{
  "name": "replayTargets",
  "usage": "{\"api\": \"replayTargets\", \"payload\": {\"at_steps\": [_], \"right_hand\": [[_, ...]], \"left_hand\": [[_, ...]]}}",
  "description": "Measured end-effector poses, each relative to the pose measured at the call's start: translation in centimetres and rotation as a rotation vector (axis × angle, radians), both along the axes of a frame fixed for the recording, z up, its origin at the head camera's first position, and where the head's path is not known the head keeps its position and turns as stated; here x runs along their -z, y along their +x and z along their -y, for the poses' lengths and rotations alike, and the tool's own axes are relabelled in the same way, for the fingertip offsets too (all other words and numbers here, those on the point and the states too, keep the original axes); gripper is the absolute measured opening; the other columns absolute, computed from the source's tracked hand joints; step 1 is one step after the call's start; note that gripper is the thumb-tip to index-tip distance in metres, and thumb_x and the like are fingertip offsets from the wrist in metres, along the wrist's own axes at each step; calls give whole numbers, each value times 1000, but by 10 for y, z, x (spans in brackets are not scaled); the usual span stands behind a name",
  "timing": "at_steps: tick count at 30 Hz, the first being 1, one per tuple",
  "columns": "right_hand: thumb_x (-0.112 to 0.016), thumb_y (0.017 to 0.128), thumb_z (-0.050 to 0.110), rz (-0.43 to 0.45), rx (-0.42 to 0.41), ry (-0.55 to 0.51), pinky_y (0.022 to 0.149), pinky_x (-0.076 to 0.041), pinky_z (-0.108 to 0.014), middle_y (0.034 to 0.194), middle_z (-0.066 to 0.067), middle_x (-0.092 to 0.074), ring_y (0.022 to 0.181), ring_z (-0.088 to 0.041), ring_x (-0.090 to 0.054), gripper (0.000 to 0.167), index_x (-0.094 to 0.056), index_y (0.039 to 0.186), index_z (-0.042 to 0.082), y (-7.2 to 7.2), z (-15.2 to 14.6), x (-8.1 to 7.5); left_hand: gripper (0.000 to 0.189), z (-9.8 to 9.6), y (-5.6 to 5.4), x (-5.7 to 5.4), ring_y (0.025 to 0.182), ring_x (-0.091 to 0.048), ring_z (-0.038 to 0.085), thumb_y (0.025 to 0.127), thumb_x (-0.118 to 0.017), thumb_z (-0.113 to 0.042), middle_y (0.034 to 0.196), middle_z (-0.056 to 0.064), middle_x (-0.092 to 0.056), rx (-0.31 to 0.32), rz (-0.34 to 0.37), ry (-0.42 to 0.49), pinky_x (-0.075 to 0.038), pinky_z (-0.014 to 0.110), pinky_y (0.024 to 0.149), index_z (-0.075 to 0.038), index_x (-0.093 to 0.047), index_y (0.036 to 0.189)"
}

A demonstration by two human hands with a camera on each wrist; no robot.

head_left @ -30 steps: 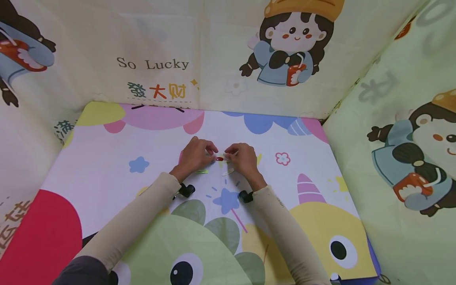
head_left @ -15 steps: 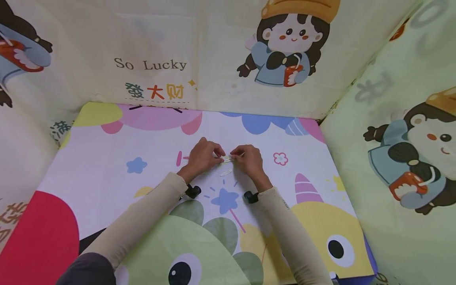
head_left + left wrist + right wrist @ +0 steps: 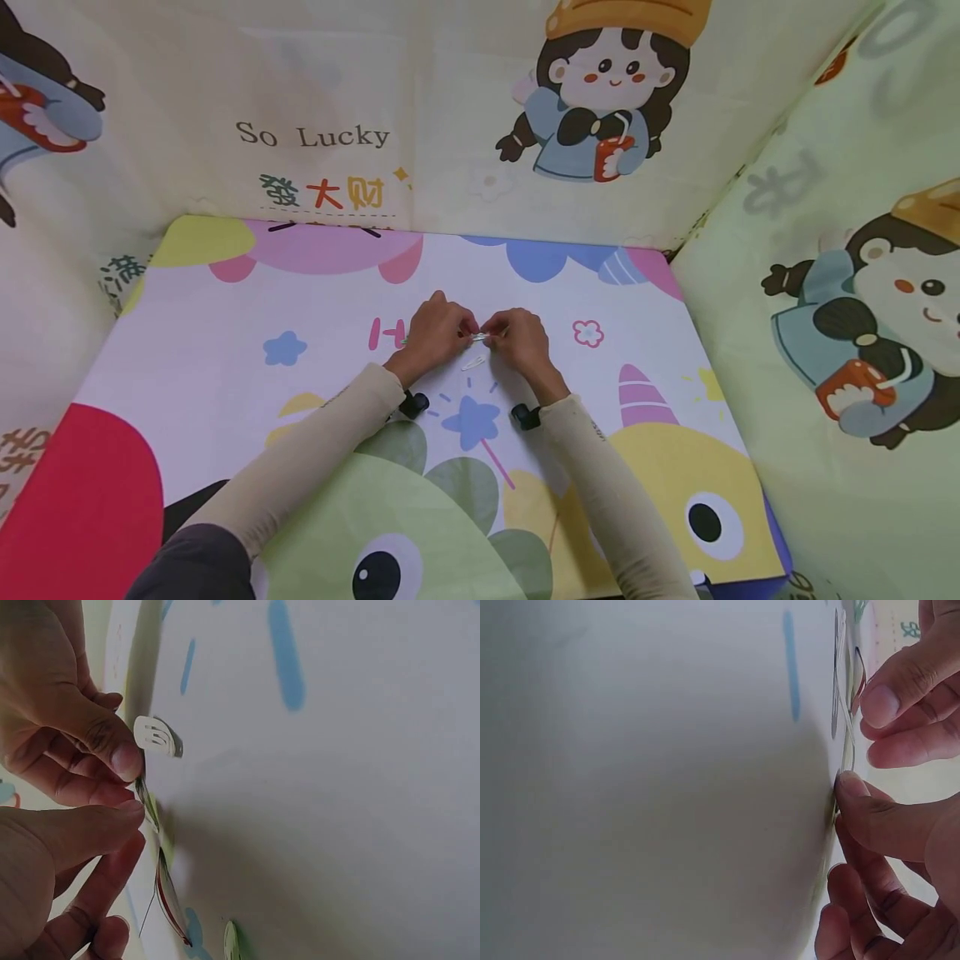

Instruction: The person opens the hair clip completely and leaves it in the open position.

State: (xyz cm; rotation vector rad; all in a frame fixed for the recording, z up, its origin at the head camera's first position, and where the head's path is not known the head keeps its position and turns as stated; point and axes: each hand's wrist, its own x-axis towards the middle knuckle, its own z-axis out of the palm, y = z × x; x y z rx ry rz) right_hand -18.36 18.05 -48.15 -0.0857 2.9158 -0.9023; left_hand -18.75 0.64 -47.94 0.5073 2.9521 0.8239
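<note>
Between my two hands a thin, light hair clip (image 3: 478,337) spans the gap just over the mat. My right hand (image 3: 519,340) pinches one end between thumb and fingertips; the clip (image 3: 848,742) sticks out from them in the right wrist view. My left hand (image 3: 437,333) has its fingers bent and its thumb tip right beside the clip (image 3: 152,814); whether it grips it is hidden. A whitish hair clip (image 3: 474,363) lies on the mat below the hands. In the left wrist view, a dark-red-edged clip (image 3: 171,896) and a green one (image 3: 232,941) show near the left hand.
A white slotted piece (image 3: 155,736) shows beside the right thumb in the left wrist view. The printed cartoon mat (image 3: 210,392) covers the table. Cloth walls with drawings stand at the back (image 3: 442,108) and right (image 3: 750,275). Dark wrist cameras (image 3: 414,405) sit under both wrists.
The red clip seen between my hands a second ago is hidden in the head view. My left hand has moved right, closer to the right hand, and the light clip now spans between them.
</note>
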Motion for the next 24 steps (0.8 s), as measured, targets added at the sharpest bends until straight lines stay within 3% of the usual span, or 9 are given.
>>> {"api": "replayTargets", "payload": {"at_steps": [16,24], "right_hand": [[-80,95,14,-35,-7,-2,78,-50,-36,96,-3,-79,87,-22,-64,3,-83,96,14,-1,1,3],[-75,98,11,-94,-36,-89,77,-47,-34,91,-4,-79,81,-21,-62,7,-78,93,13,-1,-2,7]], "left_hand": [[13,2,-1,4,92,-51,22,93,-81,-14,90,1,-79,-6,-3,4,-42,35,77,-18,-86,104],[15,5,-1,2,93,-53,23,94,-78,-14,94,2,-80,-30,20,98,-43,34,77,-17,-86,107]]}}
